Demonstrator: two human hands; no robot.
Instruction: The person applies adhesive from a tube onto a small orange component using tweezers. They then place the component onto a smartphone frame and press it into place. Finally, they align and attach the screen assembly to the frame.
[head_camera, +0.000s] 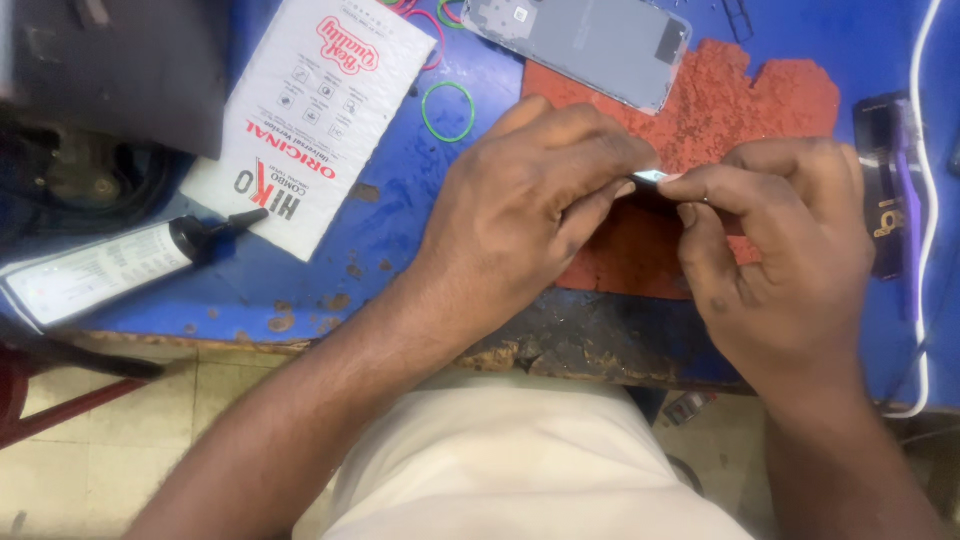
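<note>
Near the front edge of the workbench (330, 270), over the red mat (760, 100), the left hand (520, 220) and right hand (790, 260) both pinch a small pale strip (655, 176), perhaps adhesive film, which could slip if the fingertips loosen.

A phone panel (590, 40) lies behind the mat (760, 95); a packet (310, 110) lies to its left, a glue tube (110, 265) further left, nearer the table's front edge.

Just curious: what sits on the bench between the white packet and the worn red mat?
In the head view, a green rubber band lies on the blue bench between white packet and red mat.
</note>
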